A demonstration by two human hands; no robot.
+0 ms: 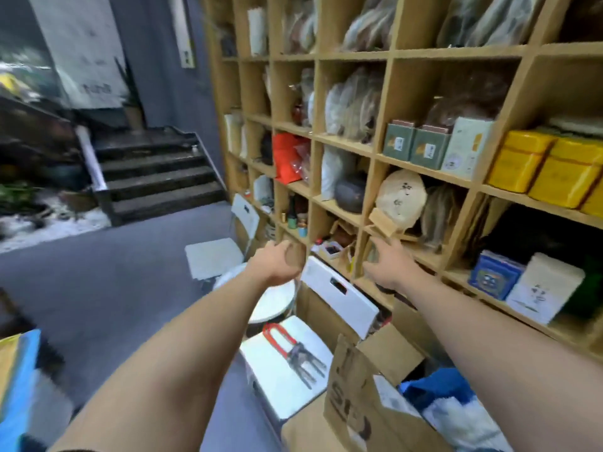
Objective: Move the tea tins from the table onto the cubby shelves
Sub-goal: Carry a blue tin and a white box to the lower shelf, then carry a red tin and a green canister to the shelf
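My right hand [390,267] reaches into a low cubby of the wooden cubby shelves [421,169], its fingers closed around a small grey-green tea tin [372,254] that is blurred and mostly hidden. My left hand [275,264] is curled in front of the shelf's lower left cubbies. A brown patch by its fingers may be a tin or the shelf; I cannot tell which. On the shelves stand two green tins [414,146], yellow tins [538,168], a blue tin [494,278] and white boxes [545,288].
A white folding chair [293,357] with a red-handled tool [293,350] stands below my arms, and a second chair [215,256] is further left. Open cardboard boxes [359,402] crowd the shelf's foot. Steps [160,177] rise at the back, across the grey floor.
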